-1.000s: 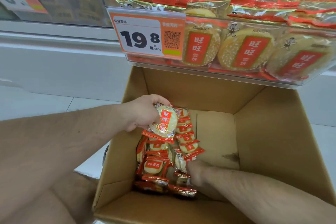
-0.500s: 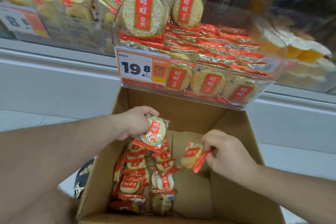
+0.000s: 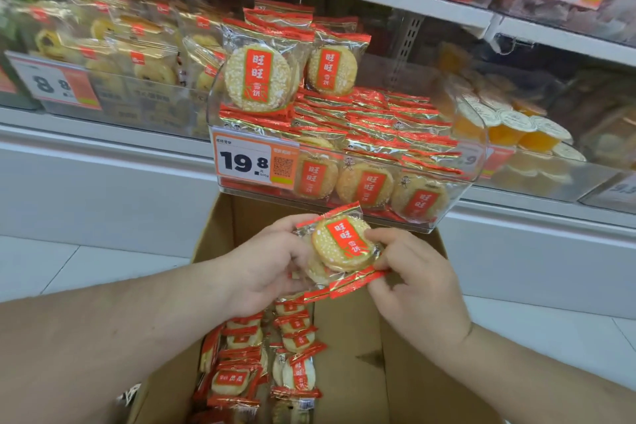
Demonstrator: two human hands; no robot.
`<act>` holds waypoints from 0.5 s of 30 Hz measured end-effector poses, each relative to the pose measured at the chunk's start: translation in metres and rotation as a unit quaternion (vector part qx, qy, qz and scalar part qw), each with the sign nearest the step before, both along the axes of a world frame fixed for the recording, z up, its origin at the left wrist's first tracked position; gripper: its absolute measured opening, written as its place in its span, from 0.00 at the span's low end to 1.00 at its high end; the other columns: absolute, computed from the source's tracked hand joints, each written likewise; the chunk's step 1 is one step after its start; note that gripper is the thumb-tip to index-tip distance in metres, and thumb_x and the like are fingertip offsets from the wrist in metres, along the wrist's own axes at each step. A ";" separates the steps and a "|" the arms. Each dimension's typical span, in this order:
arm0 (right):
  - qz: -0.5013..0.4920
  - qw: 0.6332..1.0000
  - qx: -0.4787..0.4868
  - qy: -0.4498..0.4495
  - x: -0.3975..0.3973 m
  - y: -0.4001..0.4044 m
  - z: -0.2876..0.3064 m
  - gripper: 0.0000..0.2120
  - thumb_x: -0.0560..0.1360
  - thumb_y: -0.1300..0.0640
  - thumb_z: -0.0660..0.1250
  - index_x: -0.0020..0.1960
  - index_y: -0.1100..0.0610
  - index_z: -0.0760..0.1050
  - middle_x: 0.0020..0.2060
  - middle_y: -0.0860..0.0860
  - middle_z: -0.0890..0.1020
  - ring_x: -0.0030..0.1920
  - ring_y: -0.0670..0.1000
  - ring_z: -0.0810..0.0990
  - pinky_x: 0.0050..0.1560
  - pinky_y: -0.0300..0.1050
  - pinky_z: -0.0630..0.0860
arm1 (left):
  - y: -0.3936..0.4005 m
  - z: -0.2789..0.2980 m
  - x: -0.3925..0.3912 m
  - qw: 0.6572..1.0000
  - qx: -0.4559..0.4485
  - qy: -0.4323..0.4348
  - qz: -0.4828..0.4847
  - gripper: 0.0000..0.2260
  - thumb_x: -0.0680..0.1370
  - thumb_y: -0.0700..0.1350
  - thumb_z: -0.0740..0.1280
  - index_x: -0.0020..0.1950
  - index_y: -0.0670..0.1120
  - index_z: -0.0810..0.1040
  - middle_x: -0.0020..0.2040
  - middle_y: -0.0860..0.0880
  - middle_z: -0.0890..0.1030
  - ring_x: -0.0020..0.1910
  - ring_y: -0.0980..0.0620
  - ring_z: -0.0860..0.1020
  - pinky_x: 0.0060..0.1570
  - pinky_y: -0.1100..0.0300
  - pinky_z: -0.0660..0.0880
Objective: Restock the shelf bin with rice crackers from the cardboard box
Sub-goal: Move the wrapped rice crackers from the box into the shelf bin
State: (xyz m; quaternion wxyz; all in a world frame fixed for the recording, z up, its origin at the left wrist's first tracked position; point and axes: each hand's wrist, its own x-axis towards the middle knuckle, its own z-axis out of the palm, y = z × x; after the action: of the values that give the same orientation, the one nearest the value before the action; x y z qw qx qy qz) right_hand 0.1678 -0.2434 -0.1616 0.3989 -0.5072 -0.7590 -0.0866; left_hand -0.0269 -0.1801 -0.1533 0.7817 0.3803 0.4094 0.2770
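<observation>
My left hand (image 3: 265,265) and my right hand (image 3: 413,282) meet above the open cardboard box (image 3: 406,385), just below the front of the bin. Together they hold a small stack of rice cracker packets (image 3: 342,244), red and gold wrappers around round white crackers. My left fingers curl under the stack; my right thumb and fingers pinch its right edge. Several more packets (image 3: 261,361) lie in the left half of the box. The clear plastic shelf bin (image 3: 471,165) is filled with packets, two standing upright at its back left.
A price tag reading 19.8 (image 3: 244,160) hangs on the bin's front. Bins of other snacks stand to the left (image 3: 113,55), and jelly cups (image 3: 516,131) to the right. A white shelf base and tiled floor (image 3: 69,268) surround the box.
Both hands rose out of the box and came together, joining their separate packets into one stack in front of the bin. The view tilted up toward the shelf.
</observation>
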 end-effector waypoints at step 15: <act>-0.051 0.894 -0.338 0.289 -0.003 0.010 0.042 0.28 0.58 0.37 0.74 0.55 0.41 0.70 0.47 0.46 0.81 0.37 0.49 0.78 0.40 0.49 0.80 | -0.001 0.043 -0.002 0.961 0.263 0.078 -0.029 0.29 0.69 0.29 0.75 0.60 0.58 0.76 0.53 0.45 0.82 0.46 0.51 0.84 0.42 0.55 0.82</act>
State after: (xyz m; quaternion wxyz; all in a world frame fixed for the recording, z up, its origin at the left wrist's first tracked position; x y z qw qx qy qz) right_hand 0.1653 -0.2330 -0.1197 0.4000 -0.6518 -0.5672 0.3055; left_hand -0.0286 -0.1813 -0.1098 0.6278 0.6044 0.3707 0.3211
